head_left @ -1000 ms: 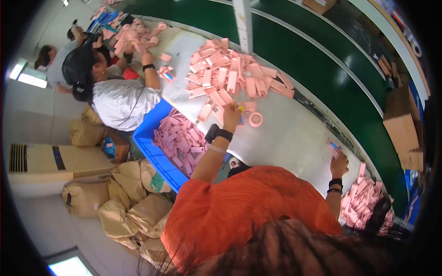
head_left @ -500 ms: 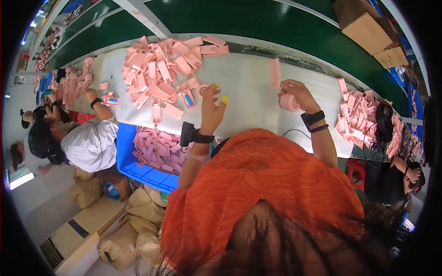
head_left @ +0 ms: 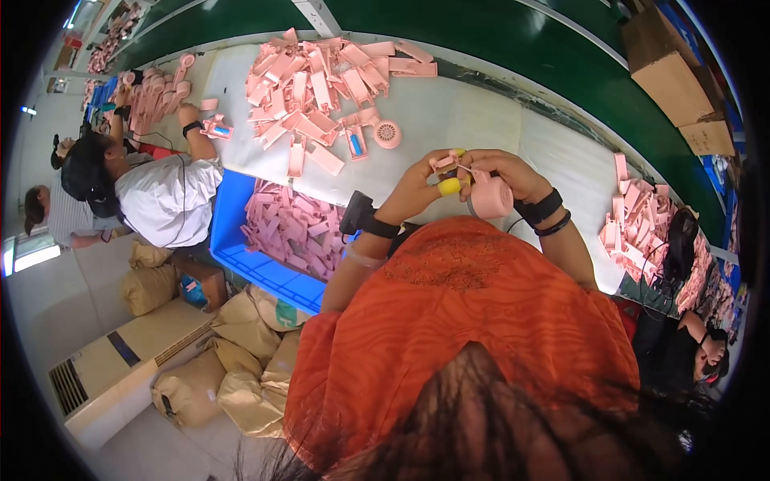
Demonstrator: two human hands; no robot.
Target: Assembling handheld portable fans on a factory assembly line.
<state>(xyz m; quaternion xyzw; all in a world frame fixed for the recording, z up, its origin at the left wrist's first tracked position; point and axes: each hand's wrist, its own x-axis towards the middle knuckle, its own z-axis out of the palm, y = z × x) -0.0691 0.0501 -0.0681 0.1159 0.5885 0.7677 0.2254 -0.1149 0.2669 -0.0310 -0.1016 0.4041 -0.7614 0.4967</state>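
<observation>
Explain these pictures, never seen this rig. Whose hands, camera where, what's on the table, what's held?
No robot: a person's own hands, seen from a fisheye camera on their head, looking down, so edges bend. The right hand holds a pink part with a round end; the left hand, with yellow finger covers, meets it, grip unclear. On the table lie a heap of pink pieces and a round vented part; another heap is at right. A blue bin of pink pieces stands at the near edge.
</observation>
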